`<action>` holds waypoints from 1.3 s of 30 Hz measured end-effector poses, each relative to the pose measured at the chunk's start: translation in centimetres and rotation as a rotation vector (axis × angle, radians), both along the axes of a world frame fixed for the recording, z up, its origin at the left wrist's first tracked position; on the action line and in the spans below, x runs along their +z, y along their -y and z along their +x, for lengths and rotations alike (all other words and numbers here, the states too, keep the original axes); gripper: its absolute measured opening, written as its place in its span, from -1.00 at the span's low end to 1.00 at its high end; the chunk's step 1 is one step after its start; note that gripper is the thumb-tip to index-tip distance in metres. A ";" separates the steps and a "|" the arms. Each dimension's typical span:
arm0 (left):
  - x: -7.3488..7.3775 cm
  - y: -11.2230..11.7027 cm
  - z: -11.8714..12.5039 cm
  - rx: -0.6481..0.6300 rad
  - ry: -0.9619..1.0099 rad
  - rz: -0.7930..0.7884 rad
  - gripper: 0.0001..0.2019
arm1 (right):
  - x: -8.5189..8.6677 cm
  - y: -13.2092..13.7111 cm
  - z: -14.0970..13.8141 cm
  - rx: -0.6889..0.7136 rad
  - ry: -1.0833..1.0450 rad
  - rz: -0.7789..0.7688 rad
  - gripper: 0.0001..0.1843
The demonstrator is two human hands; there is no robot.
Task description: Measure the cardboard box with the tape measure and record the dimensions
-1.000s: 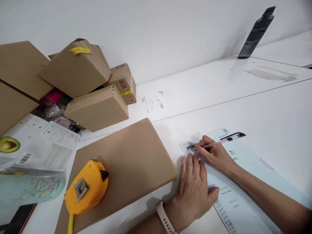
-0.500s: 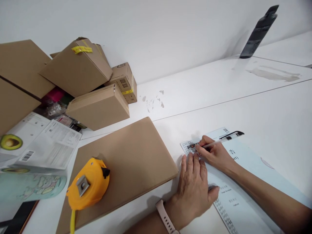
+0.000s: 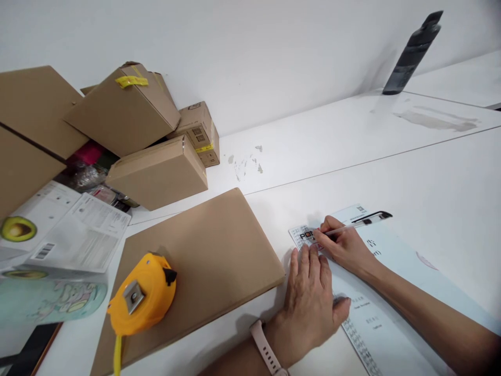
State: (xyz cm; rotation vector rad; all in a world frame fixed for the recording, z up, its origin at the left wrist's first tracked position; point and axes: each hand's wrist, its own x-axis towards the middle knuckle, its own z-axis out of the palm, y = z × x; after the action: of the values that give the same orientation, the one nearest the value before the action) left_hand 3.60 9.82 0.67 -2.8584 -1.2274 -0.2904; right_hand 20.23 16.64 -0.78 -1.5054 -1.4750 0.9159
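My right hand [image 3: 346, 248] grips a clear pen [image 3: 364, 222] with a black clip, its tip end down at the top left corner of a pale blue printed sheet [image 3: 403, 256]. Bold letters beginning "PO" show beside the fingertips; the pen's point itself is hidden by them. Flat on the sheet's left edge lies my left hand [image 3: 313, 297], fingers stretched out and fingertips just below the lettering. A pink band [image 3: 264, 342] circles the left wrist. Left of that hand a flat cardboard box [image 3: 211, 266] carries a yellow tape measure [image 3: 143, 295] with some tape out.
Several cardboard boxes [image 3: 156, 172] are stacked at the back left against the wall. A white package with an avocado picture [image 3: 78, 230] and a mint patterned item [image 3: 55, 300] lie at the left. A dark bottle [image 3: 413, 55] stands at the back right.
The right hand and pen have shifted very slightly on the sheet. The left hand stays flat in the same spot.
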 end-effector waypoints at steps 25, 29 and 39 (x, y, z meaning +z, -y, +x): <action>-0.3 -0.1 0.0 -0.004 0.024 -0.047 -0.29 | 0.6 0.1 0.0 -0.021 0.006 0.001 -0.72; -0.2 -0.1 -0.1 -0.006 0.029 -0.064 -0.29 | 1.0 0.1 -0.1 -0.050 0.010 0.005 -0.73; -0.2 -0.1 -0.1 0.000 0.030 -0.072 -0.30 | 0.7 0.1 0.1 -0.059 0.034 0.018 -0.71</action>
State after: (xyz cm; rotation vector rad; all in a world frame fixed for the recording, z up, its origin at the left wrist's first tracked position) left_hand 3.52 9.93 0.50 -2.9247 -1.2693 -0.2961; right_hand 20.31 16.54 -0.07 -1.5496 -1.4515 0.8438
